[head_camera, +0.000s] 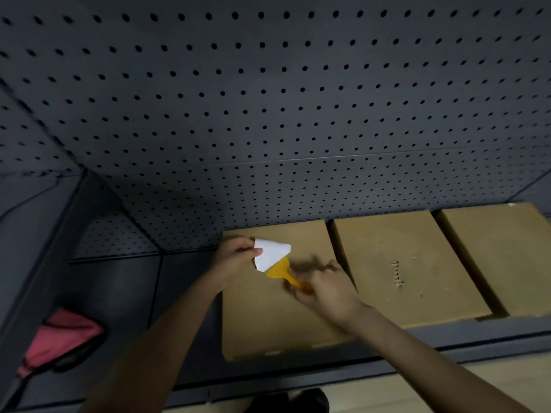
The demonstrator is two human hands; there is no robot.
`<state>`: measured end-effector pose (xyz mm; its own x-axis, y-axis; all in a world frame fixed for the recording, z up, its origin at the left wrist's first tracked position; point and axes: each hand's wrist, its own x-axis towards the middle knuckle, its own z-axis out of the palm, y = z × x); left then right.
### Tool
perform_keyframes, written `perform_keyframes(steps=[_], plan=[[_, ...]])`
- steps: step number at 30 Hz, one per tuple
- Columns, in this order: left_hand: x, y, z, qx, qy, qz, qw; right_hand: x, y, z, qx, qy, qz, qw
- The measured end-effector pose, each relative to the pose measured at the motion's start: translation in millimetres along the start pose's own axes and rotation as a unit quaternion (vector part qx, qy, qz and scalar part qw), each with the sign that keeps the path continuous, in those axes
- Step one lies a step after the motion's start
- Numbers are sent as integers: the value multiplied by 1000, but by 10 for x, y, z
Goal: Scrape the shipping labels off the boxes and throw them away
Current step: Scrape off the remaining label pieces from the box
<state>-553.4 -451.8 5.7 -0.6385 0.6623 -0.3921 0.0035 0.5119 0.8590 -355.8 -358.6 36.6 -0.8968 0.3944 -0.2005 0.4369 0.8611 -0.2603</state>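
Three flat brown cardboard boxes lie side by side on a dark shelf. Over the left box point(268, 320) my left hand point(235, 256) pinches a white shipping label point(272, 254), which is lifted and curled up off the cardboard. My right hand point(323, 289) grips the handle of a yellow plastic scraper point(283, 274). Its blade points up-left and sits under the lower edge of the label. The middle box point(408, 263) shows scuff marks on its top. The right box point(501, 251) is partly cut off by the frame edge.
A dark grey pegboard wall point(268, 99) rises behind the shelf and wraps round the left corner. A pink cloth-like item point(59, 338) lies at the lower left. The shelf front edge point(417, 347) runs below the boxes, with pale floor and a dark shoe point(301, 400) beneath.
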Motion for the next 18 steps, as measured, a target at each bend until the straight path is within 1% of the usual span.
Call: perform_keyframes(steps=[4,10,14,18], plan=[[-20,-19,13,-28,1,15,1000,-141,243,-72,-14,-16,20,1000],[-20,-2,51,-47,18,16,999,40,28,-69,2,1,2,1000],[-20,-18,66,-64,23,16,998,-66,214,-111,-15,-25,8,1000],[-10,-37,31,-72,32,13,997,4,178,-85,10,-11,6,1000]])
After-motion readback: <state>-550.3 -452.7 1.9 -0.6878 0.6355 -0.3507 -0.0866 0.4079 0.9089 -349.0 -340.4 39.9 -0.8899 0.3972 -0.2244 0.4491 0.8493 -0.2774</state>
